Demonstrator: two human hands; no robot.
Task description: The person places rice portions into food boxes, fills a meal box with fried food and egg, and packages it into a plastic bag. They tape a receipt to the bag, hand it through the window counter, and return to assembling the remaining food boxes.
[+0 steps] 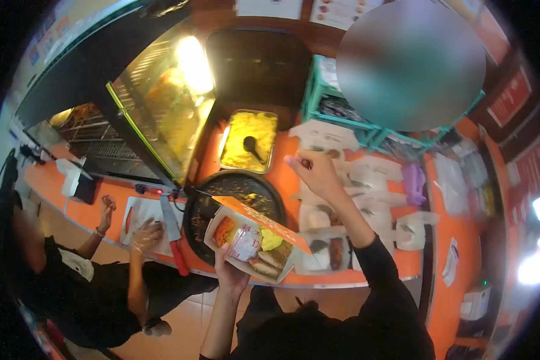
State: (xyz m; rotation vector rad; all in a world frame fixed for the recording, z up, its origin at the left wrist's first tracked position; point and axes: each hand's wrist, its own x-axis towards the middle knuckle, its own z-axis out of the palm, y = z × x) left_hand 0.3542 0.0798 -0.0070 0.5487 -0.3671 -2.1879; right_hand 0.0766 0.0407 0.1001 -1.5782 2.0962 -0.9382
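At far left, a co-worker's gloved hand (pixel 147 237) is over a white board (pixel 134 208) beside a knife (pixel 180 258) with a smooth red handle. Next comes a round black pan (pixel 190 219), its surface flecked with brown bits. Over the pan's near edge, the left hand (pixel 231 273) grips a carton (pixel 259 275) from below, thumb at its side. The filling looks well along: orange-brown food, a crinkly printed packet (pixel 246 243), something soft and yellow-green, and pale sliced pieces sit inside. The stiff orange lid (pixel 264 222) is not yet closed. Behind it, a metal tray (pixel 275 144) of crumbly yellow food holds a black ladle (pixel 252 146). The right hand (pixel 315 171) hovers beyond, fingers curled; whether it grasps anything, I cannot tell. Rightward, open white boxes (pixel 310 219) crowd the orange counter (pixel 285 186), some part-filled, flaps up.
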